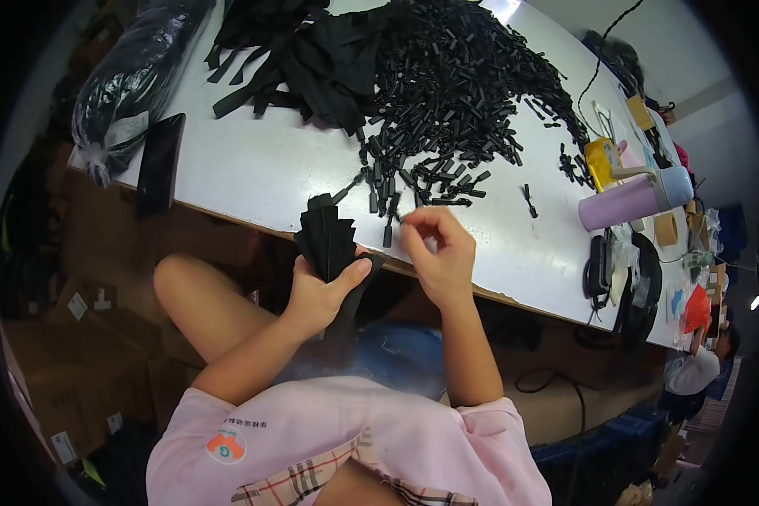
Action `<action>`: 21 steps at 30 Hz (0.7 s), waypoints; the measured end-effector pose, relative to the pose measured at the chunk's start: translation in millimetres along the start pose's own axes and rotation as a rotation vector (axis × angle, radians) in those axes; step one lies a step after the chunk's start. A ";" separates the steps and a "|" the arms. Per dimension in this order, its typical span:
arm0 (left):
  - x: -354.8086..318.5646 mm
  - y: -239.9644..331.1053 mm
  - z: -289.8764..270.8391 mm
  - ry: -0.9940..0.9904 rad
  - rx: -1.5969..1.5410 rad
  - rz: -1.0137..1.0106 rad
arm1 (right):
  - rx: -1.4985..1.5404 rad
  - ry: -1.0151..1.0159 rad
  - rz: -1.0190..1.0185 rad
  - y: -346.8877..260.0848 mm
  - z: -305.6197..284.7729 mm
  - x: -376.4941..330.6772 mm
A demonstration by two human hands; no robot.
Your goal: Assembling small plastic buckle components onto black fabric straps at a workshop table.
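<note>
My left hand (316, 297) is wrapped round a bundle of black fabric strips (325, 240), its thumb pressed on the side. The strips' upper ends fan out in steps, and a tail hangs below the hand at the table's front edge. Just to the right, my right hand (443, 257) is closed in a pinch over the tabletop. What its fingertips hold, if anything, is too small to make out. Beside them lie loose black zipper pulls (388, 232). Beyond is a large heap of similar black pulls (455, 84), with a pile of black fabric strips (325, 67) to its left.
A dark phone-like slab (158, 164) and a plastic-wrapped black bundle (135, 76) lie at left. On the right stand a purple bottle (620, 204), a yellow packet (600, 163) and a tape roll (666, 228). Cardboard boxes (84, 379) sit lower left; another person (693, 371) is far right.
</note>
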State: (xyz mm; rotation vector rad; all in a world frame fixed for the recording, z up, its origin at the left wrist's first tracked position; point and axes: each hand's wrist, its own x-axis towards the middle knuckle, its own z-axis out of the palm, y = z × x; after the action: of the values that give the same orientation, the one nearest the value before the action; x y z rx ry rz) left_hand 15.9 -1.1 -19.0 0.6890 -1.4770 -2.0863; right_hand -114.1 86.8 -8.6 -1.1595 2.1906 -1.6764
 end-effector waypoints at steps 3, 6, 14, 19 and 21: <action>-0.7 0.8 1.5 0.011 0.012 0.021 | 0.441 -0.133 0.136 -18.4 -2.0 -19.2; 0.6 1.4 2.9 -0.103 -0.016 0.051 | 0.440 -0.109 0.144 -23.2 -1.7 -24.9; -1.3 -3.2 4.9 -0.104 0.102 0.164 | 0.009 -0.082 -0.221 -22.1 -3.8 -25.6; -2.4 1.7 4.7 -0.105 0.092 0.181 | -0.023 -0.044 -0.261 -24.3 -2.9 -26.4; -2.1 2.8 5.2 -0.129 0.023 0.169 | 0.082 -0.030 -0.177 -23.7 0.8 -31.5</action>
State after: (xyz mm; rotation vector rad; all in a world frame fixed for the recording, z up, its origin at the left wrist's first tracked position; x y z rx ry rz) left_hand 14.4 3.1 -14.6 0.4284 -1.5733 -2.0184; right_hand -80.6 104.8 1.6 -1.3822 2.0334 -1.7848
